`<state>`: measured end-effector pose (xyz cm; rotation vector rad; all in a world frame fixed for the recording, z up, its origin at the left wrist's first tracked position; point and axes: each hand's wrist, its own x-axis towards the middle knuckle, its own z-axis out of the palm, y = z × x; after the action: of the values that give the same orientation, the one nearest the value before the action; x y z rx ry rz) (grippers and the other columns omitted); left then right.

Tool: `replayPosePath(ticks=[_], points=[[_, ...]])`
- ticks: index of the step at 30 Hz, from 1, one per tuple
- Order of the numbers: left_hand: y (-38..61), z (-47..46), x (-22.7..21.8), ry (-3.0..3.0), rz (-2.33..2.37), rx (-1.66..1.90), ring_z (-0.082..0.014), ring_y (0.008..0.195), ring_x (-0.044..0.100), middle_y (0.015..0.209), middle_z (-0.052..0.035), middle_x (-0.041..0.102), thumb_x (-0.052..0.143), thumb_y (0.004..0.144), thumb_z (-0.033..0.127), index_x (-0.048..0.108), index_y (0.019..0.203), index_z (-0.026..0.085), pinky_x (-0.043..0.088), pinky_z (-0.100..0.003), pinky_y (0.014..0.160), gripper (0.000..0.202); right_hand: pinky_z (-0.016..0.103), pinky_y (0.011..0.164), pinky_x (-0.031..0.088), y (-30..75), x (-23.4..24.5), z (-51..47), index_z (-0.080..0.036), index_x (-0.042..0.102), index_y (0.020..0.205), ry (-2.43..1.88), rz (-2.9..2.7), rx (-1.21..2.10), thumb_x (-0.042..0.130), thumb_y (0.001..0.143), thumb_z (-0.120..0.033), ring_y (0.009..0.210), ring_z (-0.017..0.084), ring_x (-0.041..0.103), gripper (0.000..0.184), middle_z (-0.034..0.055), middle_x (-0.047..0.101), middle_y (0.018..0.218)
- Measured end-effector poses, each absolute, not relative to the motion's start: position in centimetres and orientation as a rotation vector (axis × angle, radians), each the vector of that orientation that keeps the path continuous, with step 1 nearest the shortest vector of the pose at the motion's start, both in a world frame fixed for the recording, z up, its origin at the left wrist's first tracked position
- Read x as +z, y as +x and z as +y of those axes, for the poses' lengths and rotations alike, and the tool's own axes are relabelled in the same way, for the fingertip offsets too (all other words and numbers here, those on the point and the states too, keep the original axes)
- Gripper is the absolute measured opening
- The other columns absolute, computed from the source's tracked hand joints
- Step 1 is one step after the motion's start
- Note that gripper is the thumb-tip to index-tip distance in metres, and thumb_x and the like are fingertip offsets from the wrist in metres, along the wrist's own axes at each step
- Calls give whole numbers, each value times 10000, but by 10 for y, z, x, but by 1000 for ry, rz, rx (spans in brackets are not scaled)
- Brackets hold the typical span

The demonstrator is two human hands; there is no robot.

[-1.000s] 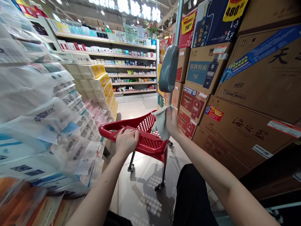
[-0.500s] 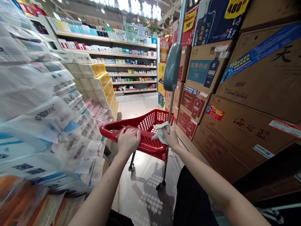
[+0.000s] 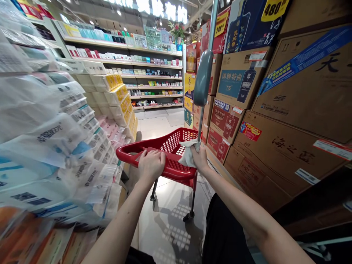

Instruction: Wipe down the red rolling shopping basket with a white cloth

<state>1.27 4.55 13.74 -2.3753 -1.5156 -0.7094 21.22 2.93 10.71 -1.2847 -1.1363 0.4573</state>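
Observation:
A red plastic shopping cart (image 3: 125,152) on wheeled metal legs stands in front of me. My left hand (image 3: 151,164) is closed over the cart's near handle rail. At the cart's right near corner, my right hand (image 3: 199,157) is closed on a whitish cloth (image 3: 188,156) and on the lower part of a metal pole (image 3: 201,123). The cloth lies against the pole and droops over the cart's edge. Higher up, the pole has a grey plastic grip (image 3: 202,79) and runs out of the top of the view.
Wrapped tissue packs (image 3: 63,139) are piled along the left side. Stacked cardboard cartons (image 3: 277,146) line the right. Tiled floor (image 3: 156,123) leads ahead to shelves (image 3: 154,66) of small goods.
The pole has shifted slightly right. The cloth hangs a little differently around my right hand, which has barely moved. My left hand keeps its hold on the cart.

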Motion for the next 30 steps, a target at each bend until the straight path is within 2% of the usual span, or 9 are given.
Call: replayPosePath(ticks=[6,8,13,17,22,26,30], points=[[17,51,138,-2371,-1508,-731,-206,944,584,924,-60,711,275,887,310,676,727,202,279,-386,1013,445,267,682,442,216,165,50,-169,619,924,-1103,-1059,323,491,832,-527,775,180,584,391,29,650,836],[20,53,138,-2355,-1516,-750,-208,934,585,922,-64,711,270,886,310,678,720,199,276,-389,1015,454,277,718,442,219,171,53,-173,605,964,-1074,-1085,275,477,844,-534,808,181,582,402,35,648,877],[29,58,134,-2306,-1556,-760,-211,920,589,910,-73,711,254,894,327,676,698,191,272,-393,1018,485,281,705,444,233,124,51,-171,595,940,-1225,-1249,420,412,872,-552,789,183,590,428,36,643,834],[38,60,131,-2260,-1588,-751,-217,915,592,898,-79,711,243,901,342,681,701,187,259,-403,1025,506,285,752,440,245,94,50,-202,566,1067,-1490,-1346,458,440,882,-468,885,191,604,348,47,652,975],[50,58,131,-2206,-1627,-739,-223,898,592,871,-88,705,231,903,346,683,721,173,256,-411,1026,517,308,831,412,256,106,47,-181,520,1176,-1831,-1484,348,441,895,-444,1037,238,573,393,120,622,1102],[54,56,132,-2206,-1645,-750,-237,904,589,861,-107,699,212,903,347,693,743,160,250,-426,1028,539,325,789,422,256,111,38,-140,514,1155,-1892,-1536,249,390,924,-342,970,252,595,332,166,631,1038],[51,56,135,-2215,-1648,-730,-235,899,589,875,-101,702,209,905,347,694,746,166,255,-426,1023,541,332,700,432,248,111,19,-102,477,1146,-2048,-1524,203,418,881,-234,853,259,607,301,187,623,991]])
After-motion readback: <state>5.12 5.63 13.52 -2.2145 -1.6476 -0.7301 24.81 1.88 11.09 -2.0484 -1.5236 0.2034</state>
